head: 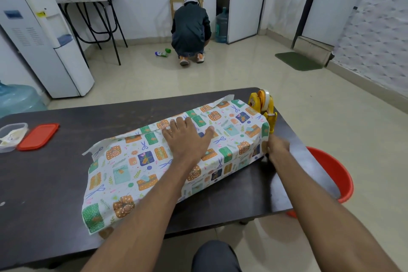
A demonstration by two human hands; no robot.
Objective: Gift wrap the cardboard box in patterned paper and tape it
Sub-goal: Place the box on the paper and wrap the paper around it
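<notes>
Cardboard box itself is hidden — only the patterned paper (154,161) draped over it shows, lying at the middle of the dark table (55,194), its near-left corner overhanging the edge. The left hand (186,138) presses flat with fingers spread on top of the paper, while the right hand (277,146) pinches the paper at the right end, its fingertips hard to make out beside the yellow tape dispenser (263,106). At far left a clear tub (11,137) — cut off by the frame, contents indistinct — sits beside its red lid (38,136).
</notes>
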